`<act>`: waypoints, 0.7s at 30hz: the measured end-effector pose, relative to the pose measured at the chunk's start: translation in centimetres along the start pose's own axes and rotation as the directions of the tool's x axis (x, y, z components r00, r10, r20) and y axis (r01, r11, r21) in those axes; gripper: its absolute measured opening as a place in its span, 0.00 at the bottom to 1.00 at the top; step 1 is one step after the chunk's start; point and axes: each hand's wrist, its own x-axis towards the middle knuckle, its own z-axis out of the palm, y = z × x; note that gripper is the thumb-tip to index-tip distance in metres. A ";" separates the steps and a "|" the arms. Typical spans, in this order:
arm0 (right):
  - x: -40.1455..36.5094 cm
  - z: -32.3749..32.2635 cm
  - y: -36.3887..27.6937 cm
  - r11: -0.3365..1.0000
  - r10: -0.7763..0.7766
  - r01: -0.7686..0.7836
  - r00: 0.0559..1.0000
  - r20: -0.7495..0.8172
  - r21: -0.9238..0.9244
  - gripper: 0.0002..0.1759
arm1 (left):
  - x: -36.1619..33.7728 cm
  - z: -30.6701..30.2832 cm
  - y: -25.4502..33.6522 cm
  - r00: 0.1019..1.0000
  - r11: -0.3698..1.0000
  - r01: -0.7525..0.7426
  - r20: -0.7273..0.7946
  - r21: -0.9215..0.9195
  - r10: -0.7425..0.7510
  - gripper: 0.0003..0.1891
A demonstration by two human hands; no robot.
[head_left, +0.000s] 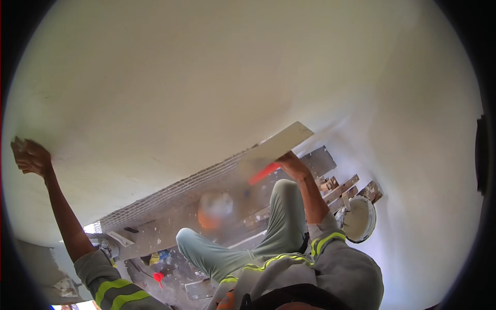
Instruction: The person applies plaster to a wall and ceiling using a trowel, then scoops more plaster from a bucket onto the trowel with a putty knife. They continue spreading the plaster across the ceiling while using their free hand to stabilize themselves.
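Head-worn view, close, down along wall (206, 77)

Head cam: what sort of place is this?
Probably a building site, in a room being plastered. The right hand presses a red-handled trowel against a smooth white wall. A bucket of white mix stands nearby, and bare mesh shows along the wall's edge.

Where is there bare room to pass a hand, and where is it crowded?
Free: the broad white wall between the left hand and the trowel in the right hand; also wall right of the bucket. Crowded: the littered floor below.
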 end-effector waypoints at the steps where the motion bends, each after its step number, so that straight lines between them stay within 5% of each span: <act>1: 0.7 -0.8 1.4 0.997 0.072 -0.073 0.997 0.027 0.036 0.28 | -0.2 0.2 -0.3 1.000 1.000 0.016 0.005 0.014 -0.016 0.34; 3: 2.9 -2.0 3.2 0.974 0.194 -0.204 0.976 0.099 0.099 0.31 | -0.4 0.5 -0.7 0.999 0.999 0.041 0.008 0.018 -0.041 0.36; 6: 4.8 -5.0 6.2 0.955 0.225 -0.247 0.964 0.143 0.166 0.18 | -0.6 0.6 -1.3 0.997 0.997 0.077 0.025 0.007 -0.078 0.37; 9: 5.0 -3.5 3.7 0.954 0.168 -0.174 0.985 0.043 0.244 0.13 | 0.1 -0.8 1.3 0.992 0.994 0.109 0.062 0.000 -0.109 0.36; 12: 6.4 -2.2 -1.1 0.981 0.104 -0.125 0.984 0.146 0.147 0.12 | 0.9 -1.9 3.5 0.993 0.995 0.099 0.067 -0.014 -0.098 0.35; 18: 10.5 7.5 -25.5 0.947 -0.287 0.303 0.948 0.141 -0.109 0.17 | 1.2 -2.7 5.7 0.981 0.980 0.190 0.046 -0.066 -0.187 0.34; 21: 13.2 16.4 -41.4 0.779 -0.497 0.605 0.756 0.425 -0.165 0.19 | 1.6 -3.0 5.6 0.981 0.978 0.188 0.056 -0.086 -0.184 0.34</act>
